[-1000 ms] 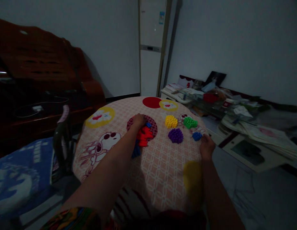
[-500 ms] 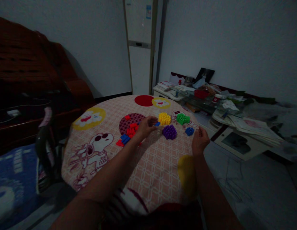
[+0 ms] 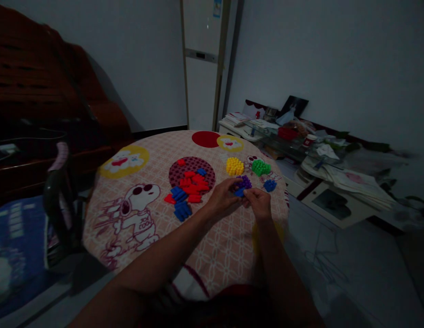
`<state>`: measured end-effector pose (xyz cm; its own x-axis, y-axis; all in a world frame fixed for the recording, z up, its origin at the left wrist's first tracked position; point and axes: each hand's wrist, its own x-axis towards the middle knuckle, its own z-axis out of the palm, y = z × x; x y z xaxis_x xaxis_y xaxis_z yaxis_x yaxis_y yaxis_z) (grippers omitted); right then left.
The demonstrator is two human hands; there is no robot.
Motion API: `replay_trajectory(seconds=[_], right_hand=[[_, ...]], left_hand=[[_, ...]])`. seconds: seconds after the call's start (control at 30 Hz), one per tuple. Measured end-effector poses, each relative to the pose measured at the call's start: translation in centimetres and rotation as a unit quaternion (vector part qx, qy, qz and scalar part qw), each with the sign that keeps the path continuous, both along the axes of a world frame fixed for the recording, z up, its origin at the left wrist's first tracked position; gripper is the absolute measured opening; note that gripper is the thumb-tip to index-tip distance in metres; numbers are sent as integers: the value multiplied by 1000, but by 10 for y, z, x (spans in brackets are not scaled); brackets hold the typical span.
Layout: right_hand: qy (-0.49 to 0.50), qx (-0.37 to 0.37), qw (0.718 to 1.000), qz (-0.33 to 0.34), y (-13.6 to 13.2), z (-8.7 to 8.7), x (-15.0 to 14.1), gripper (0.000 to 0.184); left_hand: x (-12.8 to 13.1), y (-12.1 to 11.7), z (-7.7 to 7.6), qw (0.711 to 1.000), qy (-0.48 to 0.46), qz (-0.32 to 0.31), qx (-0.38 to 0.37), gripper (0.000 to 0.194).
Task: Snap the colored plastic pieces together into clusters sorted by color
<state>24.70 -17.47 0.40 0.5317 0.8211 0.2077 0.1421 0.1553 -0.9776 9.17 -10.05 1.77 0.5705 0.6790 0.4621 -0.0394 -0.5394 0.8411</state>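
My left hand (image 3: 224,197) is closed on a small blue building block (image 3: 239,192), held above the near side of a knobby purple cluster (image 3: 244,181). My right hand (image 3: 260,203) pinches at the block's right edge, its fingertips meeting it. Left of my hands lies a loose pile of red blocks (image 3: 194,181). Several blue blocks (image 3: 182,210) lie at the pile's near left, and one more rests at its far side. Beyond my hands sit a yellow cluster (image 3: 235,166), a green cluster (image 3: 261,167) and a small blue cluster (image 3: 269,185).
A patterned cloth covers the round table (image 3: 130,232). At the right stands a low cabinet (image 3: 330,207) heaped with papers and bags. A chair with a blue cushion (image 3: 18,255) is at the left, a wooden sofa (image 3: 54,91) behind it.
My left hand has carried a blue block from the pile rightward to the purple cluster. My right hand has moved left from beside the small blue cluster to meet it.
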Motion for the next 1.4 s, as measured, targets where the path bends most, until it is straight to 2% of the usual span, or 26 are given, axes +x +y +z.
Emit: replay_trajectory(seconds=[0.1,0.2,0.3,0.4,0.57,0.73,0.83,0.9,0.97,1.07,1.17,1.23,1.4], right_hand=[[-35,15,988,-151,-6,-1,38,37],[-158,-3,939,-306,-13,-2,83,33],[-269,-41,892,-361,-16,-6,114,27],[-321,-83,874,-357,-10,-11,126,24],[-370,-137,860,-325,2,-19,128,22],[-401,-132,848,-322,1,-23,126,29],[-407,-109,843,-334,-2,-26,126,31],[-406,-95,842,-342,-3,-29,128,30],[-403,-86,841,-350,-3,-33,130,29],[-399,-80,842,-354,-2,-36,133,29],[-401,-79,843,-350,-2,-38,134,29],[-402,-76,844,-348,-2,-39,134,29],[-408,-36,835,-367,-4,-33,126,27]], left_hand=[[-1,5,-3,1000,-11,-1,6,53],[-3,10,-5,1000,-11,16,-17,45],[-4,14,-6,999,0,34,-26,40],[-5,18,-7,999,5,44,-21,38],[-9,23,-8,999,2,54,-11,37],[-12,24,-9,997,16,78,2,36],[-16,30,-6,991,68,113,15,36],[-20,41,-2,979,130,154,36,38],[-24,56,4,955,199,209,71,39],[-30,84,13,896,320,287,110,40],[-32,103,17,845,435,300,87,36],[-31,108,17,835,465,286,72,32],[-25,97,19,850,447,262,96,33]])
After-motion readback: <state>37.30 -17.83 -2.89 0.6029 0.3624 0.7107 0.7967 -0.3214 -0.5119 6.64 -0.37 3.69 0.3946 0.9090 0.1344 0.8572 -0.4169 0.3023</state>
